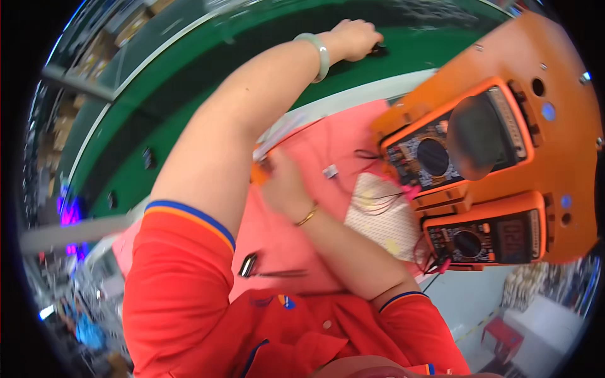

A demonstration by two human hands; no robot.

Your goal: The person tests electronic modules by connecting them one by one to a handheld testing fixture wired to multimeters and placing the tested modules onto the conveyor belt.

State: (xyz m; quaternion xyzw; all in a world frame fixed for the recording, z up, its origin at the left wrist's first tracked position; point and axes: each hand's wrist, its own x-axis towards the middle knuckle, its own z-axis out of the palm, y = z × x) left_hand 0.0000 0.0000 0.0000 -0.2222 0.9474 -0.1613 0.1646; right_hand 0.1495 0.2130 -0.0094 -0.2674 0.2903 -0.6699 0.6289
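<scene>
Two orange handheld multimeters [460, 142] [485, 236] sit in a big orange moulded holder [554, 69] at the right, tilted up toward the person, which I judge keeps their dials and screens readable while both hands are busy. Across the top runs a long green conveyor belt [189, 120], carrying small dark parts [149, 157] spaced well apart. Between belt and person lies the pink mat on the tabletop [315, 145], a soft work surface with the small items laid out on it.

Now the hands. The left hand [356, 39], a pale green bangle [318, 55] at the wrist, stretches far out over the belt, fingers curled down onto a small dark piece [378, 48]. It looks closed on it, though the grip itself is hidden under the knuckles. The right hand [283, 186], with a thin gold bracelet [307, 217], rests on the mat, blurred, against a small orange object [257, 173]; whether it grips that I cannot tell.

On the mat, a pale cream perforated pad [378, 211] lies just beside the holder, thin dark wires [378, 198] trailing across it toward the meters, close enough for the leads to reach. A tiny white block [330, 171] sits apart near the middle. Closest to the body, slim metal tweezers [271, 271] lie flat, within easy reach. No open container shows; the holder is the only cradle, filled by both meters.
</scene>
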